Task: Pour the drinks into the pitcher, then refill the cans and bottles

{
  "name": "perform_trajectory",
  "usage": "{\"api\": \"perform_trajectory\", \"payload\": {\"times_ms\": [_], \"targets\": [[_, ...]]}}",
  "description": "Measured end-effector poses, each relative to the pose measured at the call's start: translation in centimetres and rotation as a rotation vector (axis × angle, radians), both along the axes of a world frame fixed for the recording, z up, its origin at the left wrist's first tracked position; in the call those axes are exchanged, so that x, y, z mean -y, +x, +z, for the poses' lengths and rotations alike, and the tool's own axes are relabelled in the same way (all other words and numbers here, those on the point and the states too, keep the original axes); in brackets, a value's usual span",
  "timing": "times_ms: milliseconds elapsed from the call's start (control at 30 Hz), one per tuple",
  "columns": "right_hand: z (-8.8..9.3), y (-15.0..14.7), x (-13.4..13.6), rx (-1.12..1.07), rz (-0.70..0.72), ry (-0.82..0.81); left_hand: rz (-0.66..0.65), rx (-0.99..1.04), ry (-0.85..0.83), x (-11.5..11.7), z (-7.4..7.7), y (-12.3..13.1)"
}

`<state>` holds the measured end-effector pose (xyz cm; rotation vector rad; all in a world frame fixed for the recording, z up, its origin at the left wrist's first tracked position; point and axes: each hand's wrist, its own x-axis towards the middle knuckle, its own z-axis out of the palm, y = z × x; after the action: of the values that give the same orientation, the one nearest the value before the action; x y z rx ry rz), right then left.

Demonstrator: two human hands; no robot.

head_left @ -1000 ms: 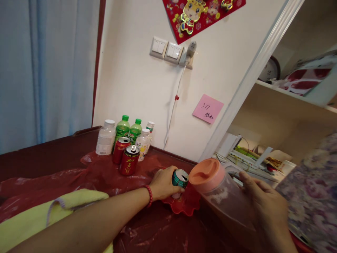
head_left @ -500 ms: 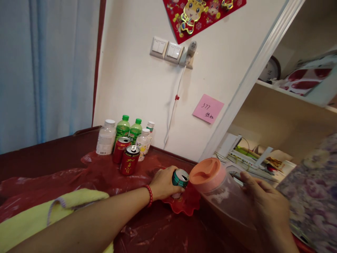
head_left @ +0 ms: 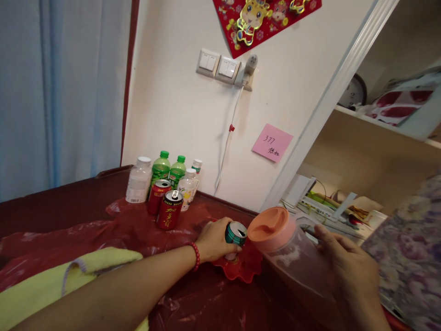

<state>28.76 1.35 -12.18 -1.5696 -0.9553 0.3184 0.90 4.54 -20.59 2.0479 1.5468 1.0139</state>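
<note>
My left hand (head_left: 214,240) wraps round a green drink can (head_left: 235,234) with an opened top. The can stands upright in a red plate with a wavy rim (head_left: 253,264). My right hand (head_left: 351,271) grips the handle of a clear plastic jug (head_left: 296,262) with an orange lid (head_left: 270,225). The jug is tilted toward the can, its lid close beside the can's rim. I cannot make out any liquid running between them.
Red cans (head_left: 170,210), green-capped bottles (head_left: 161,168) and white-capped bottles (head_left: 138,180) stand grouped at the back. A yellow towel (head_left: 37,280) lies at the left on red plastic sheeting (head_left: 124,225). The wall (head_left: 182,119) rises behind; shelves (head_left: 382,122) are at the right.
</note>
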Motion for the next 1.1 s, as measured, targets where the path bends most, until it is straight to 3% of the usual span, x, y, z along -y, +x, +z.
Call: {"api": "perform_trajectory", "payload": {"times_ms": [1100], "targets": [[-0.51,0.2,-0.26,-0.051,0.052,0.034,-0.007,-0.002,0.0,0.07,0.18,0.06]]}}
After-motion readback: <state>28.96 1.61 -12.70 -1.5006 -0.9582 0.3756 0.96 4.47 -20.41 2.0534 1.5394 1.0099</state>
